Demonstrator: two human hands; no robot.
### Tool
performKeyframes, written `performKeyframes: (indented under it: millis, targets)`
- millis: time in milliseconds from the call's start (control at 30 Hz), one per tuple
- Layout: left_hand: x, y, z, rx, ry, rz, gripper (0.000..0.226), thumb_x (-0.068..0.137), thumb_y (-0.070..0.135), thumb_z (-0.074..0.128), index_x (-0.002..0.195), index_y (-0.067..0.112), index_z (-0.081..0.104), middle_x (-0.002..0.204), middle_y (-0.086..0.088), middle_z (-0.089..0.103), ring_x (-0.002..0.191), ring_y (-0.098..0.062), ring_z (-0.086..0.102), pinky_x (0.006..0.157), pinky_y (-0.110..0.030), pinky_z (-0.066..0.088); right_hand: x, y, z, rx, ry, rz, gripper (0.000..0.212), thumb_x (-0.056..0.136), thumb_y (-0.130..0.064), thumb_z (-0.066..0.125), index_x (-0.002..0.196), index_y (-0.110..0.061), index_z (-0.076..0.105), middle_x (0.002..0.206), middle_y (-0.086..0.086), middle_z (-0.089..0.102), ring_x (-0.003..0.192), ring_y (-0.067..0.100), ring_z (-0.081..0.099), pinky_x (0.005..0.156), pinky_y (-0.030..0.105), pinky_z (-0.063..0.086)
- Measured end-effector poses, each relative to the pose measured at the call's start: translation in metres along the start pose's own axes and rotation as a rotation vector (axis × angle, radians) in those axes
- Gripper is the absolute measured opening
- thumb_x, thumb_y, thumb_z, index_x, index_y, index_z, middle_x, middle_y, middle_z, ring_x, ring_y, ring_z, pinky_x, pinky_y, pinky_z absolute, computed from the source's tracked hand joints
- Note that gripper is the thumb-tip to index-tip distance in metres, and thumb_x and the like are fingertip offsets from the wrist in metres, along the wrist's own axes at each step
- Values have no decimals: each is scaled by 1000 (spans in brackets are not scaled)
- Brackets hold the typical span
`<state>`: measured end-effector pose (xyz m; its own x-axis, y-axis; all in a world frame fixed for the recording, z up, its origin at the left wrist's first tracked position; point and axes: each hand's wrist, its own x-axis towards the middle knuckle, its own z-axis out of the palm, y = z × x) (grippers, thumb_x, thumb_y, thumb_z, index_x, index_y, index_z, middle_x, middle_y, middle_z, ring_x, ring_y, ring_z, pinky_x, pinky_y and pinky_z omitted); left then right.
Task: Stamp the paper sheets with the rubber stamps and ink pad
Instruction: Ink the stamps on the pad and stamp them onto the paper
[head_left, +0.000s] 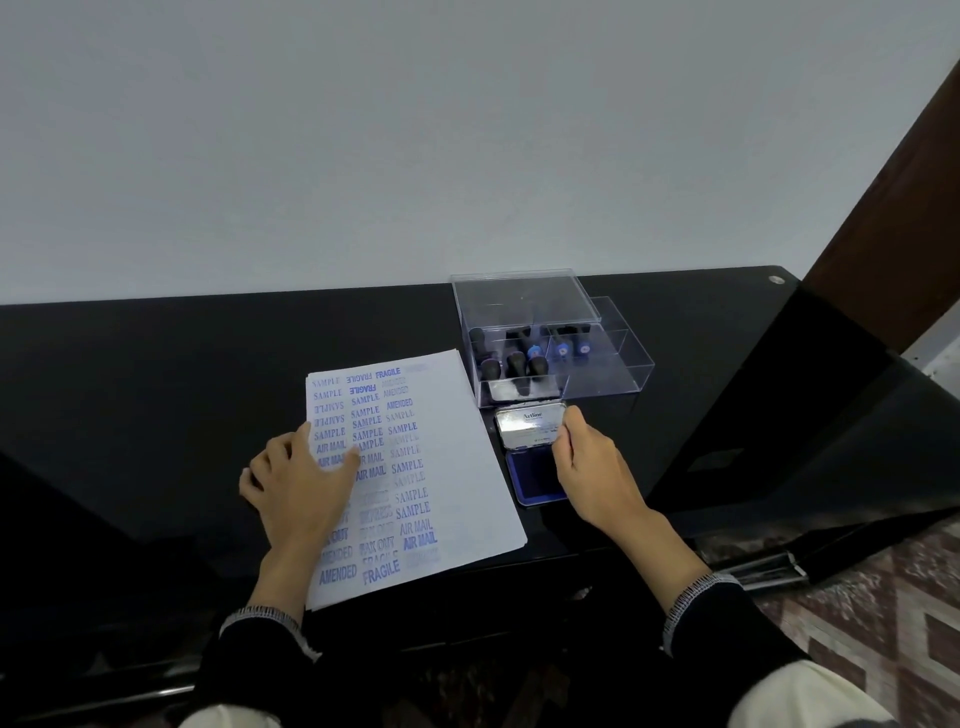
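A white paper sheet (447, 467) covered with blue stamped words lies on the black table. My left hand (298, 483) rests flat on its left part with fingers spread. To the right lies the ink pad (532, 478), its blue pad exposed and its silver lid (524, 426) swung open toward the back. My right hand (592, 467) pinches the right edge of that lid between thumb and fingers. Several black-handled rubber stamps (514, 364) stand in a clear plastic box (613, 374) behind the pad.
The black glossy table (182, 374) runs along a pale wall. Its right end (779, 291) meets a brown wooden door frame (893, 218). Patterned floor (883, 623) shows at lower right.
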<state>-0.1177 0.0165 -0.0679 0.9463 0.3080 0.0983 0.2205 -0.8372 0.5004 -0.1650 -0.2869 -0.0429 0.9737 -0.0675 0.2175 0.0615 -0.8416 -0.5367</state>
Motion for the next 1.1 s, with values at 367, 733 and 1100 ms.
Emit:
performKeyframes:
  millis: [367, 733, 1100]
  targets:
    - [0, -2, 3, -10, -8, 18, 75, 87, 56, 60, 145, 15, 38, 140, -10, 38, 138, -33, 25, 120, -50, 4, 2, 1, 0, -80, -37, 1, 14, 101, -20, 35, 87, -18, 34, 70, 2, 50, 57, 15, 42, 46, 26, 27]
    - [1, -4, 6, -3, 15, 48, 75, 86, 55, 60, 144, 12, 40, 138, -11, 40, 136, -34, 27, 120, -50, 9, -7, 5, 6, -47, 39, -18, 13, 101, -21, 35, 89, -18, 37, 80, 1, 52, 69, 18, 48, 53, 30, 41]
    - [1, -5, 7, -14, 19, 49, 74, 87, 55, 60, 144, 12, 40, 138, -10, 40, 136, -33, 27, 119, -50, 13, 2, 3, 1, -86, -2, -9, 17, 99, -17, 38, 82, -17, 34, 64, 1, 44, 54, 15, 35, 46, 27, 26]
